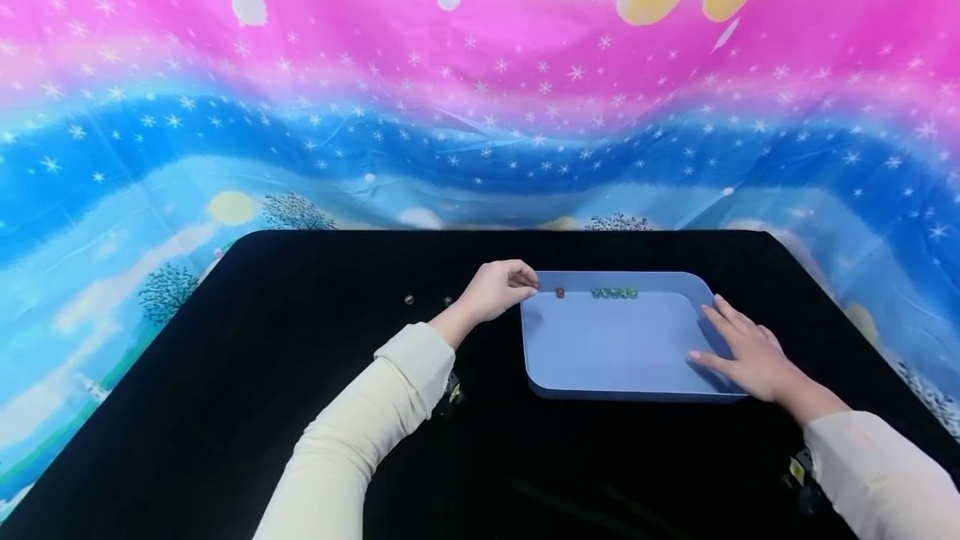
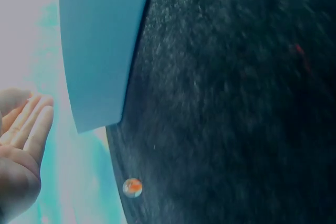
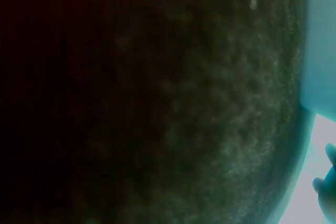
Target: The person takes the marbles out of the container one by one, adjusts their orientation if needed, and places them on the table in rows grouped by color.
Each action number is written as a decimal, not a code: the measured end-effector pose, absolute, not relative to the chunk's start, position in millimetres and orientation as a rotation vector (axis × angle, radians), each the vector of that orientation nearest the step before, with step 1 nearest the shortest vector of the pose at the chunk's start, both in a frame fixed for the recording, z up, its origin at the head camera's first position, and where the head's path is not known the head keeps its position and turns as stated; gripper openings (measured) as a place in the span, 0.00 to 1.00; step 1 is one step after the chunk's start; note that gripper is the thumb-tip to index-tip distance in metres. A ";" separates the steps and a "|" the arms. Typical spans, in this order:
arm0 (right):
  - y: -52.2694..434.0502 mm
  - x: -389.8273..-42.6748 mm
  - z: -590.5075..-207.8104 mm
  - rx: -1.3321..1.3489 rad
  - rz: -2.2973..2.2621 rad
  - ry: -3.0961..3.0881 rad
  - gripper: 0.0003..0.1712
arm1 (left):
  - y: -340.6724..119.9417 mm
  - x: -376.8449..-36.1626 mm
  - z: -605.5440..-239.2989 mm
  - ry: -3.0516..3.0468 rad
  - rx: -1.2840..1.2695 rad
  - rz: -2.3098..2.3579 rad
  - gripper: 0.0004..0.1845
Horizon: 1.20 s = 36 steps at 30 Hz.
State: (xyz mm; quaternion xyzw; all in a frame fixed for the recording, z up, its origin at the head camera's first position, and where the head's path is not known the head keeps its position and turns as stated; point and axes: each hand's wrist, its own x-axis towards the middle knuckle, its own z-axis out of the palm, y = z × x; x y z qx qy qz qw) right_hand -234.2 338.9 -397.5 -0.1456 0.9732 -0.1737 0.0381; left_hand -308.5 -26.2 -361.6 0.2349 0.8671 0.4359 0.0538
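The left hand (image 1: 495, 290) sits at the far left corner of the blue tray (image 1: 615, 348), its fingers curled together at the tips just over the rim; whether they pinch a marble there I cannot tell, since the fingertips hide it. Just inside that corner lies a red marble (image 1: 559, 292), and further right along the far wall stands a row of green marbles (image 1: 614, 293), touching one another. The right hand (image 1: 750, 352) lies flat on the tray's near right corner, fingers straight and spread, pressing it to the black table (image 1: 300, 407). Two loose marbles (image 1: 409, 300) rest on the table left of the left hand, well apart from the tray. The risk, as I judge it, is rolling: anything let go at the rim may bounce off the smooth floor and knock the green row, and a nudge from the left wrist could send the loose marbles across the table.
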 end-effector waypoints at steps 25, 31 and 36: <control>337.7 -232.4 -397.2 -0.450 -0.533 2.995 0.47 | -89.9 -293.7 -358.9 2.714 0.572 1.389 0.06; 337.4 -233.0 -397.3 -0.454 -0.532 2.995 0.47 | -107.6 -290.7 -359.5 2.762 0.512 1.349 0.07; 337.9 -233.8 -397.2 -0.463 -0.530 2.993 0.47 | -120.4 -287.3 -359.9 2.754 0.474 1.363 0.07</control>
